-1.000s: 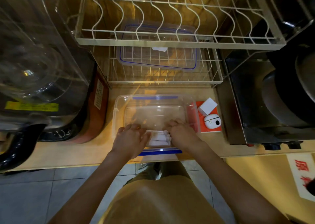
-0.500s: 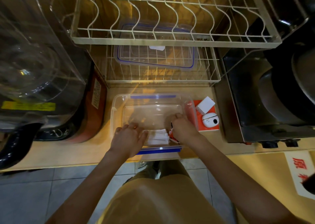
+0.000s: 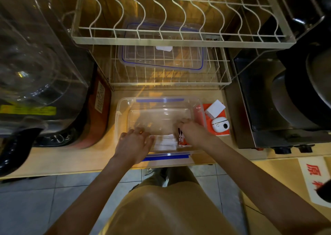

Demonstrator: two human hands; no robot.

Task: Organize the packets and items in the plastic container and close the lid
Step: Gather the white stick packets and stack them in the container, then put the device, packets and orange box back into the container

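A clear plastic container (image 3: 121, 109) with blue clips stands open on the wooden counter. Both my hands reach into its near end. My left hand (image 3: 135, 140) rests on the left edge of a stack of white packets (image 3: 165, 142) lying on the container's floor. My right hand (image 3: 194, 133) grips a red, white and black packet (image 3: 181, 138) held upright beside the white ones. The container's clear lid (image 3: 161, 59) with a blue seal lies on the lower wire shelf behind.
A two-tier wire dish rack (image 3: 179, 39) overhangs the counter's back. An orange box (image 3: 219, 132) carrying a white cube (image 3: 215, 108) and a white earbud case (image 3: 220, 125) sits right of the container. A large clear appliance (image 3: 35, 64) stands left, a dark metal unit (image 3: 277, 100) right.
My right hand has lifted a red, white and black packet upright at the container's near right corner. The left hand has stayed on the white packets.
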